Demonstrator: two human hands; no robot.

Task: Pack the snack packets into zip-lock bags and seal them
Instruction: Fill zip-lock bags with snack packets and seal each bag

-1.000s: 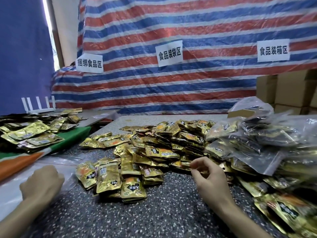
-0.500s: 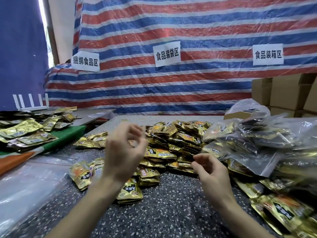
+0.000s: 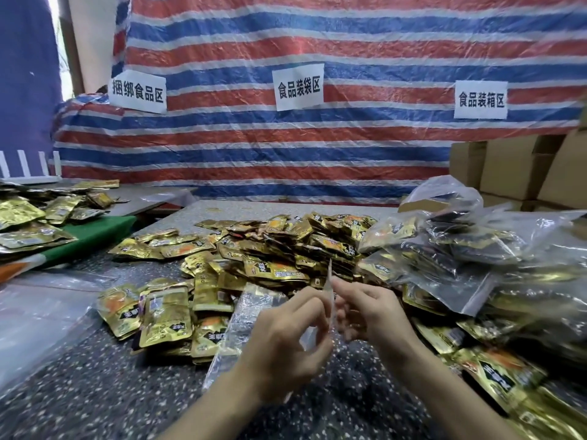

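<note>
I have just one view, worn on the person's head. It looks forward and down over the speckled table [image 3: 95, 392], close above the left hand [image 3: 279, 347] and right hand [image 3: 374, 315], with the striped tarp wall [image 3: 286, 147] straight ahead.

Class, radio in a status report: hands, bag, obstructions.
Left hand and right hand both pinching the zip-lock bag at its top edge. Bag looks empty. Snack packets heaped close behind, not blocking.

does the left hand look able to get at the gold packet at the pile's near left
Reach likely yes: the gold packet lies uncovered, left of the left hand. But that hand pinches the zip-lock bag and must let go first.
</note>
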